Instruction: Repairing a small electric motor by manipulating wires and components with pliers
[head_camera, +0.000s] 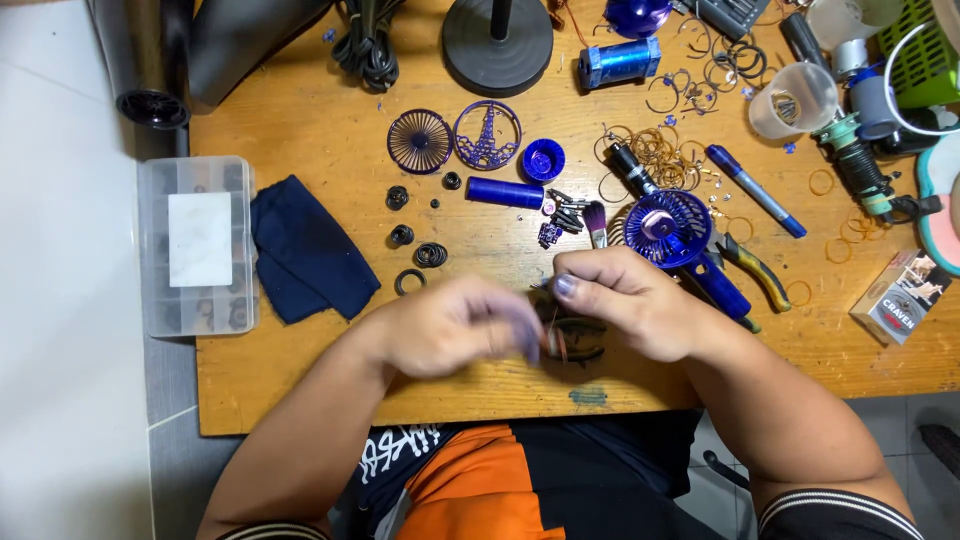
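Observation:
My left hand (455, 325) and my right hand (630, 300) meet over the front middle of the wooden table (300, 130). The left hand is blurred by motion, its fingers curled beside the right. Thin reddish wires (556, 343) show between the two hands; what each pinches is too small to make out. Just behind the right hand lies a blue hand fan head (667, 228) with its handle (722, 288). A blue cylinder (505, 192), a blue cap (543, 160) and two round blue grilles (420, 141) (487, 135) lie farther back.
A clear parts box (197, 245) and a dark blue cloth (310, 258) sit at the left. Black rubber rings (430, 254), pliers (752, 267), a blue marker (755, 190), loose wire rings (665, 150), a plastic cup (795, 100) and a small carton (900, 295) lie around. A black stand base (497, 45) is at the back.

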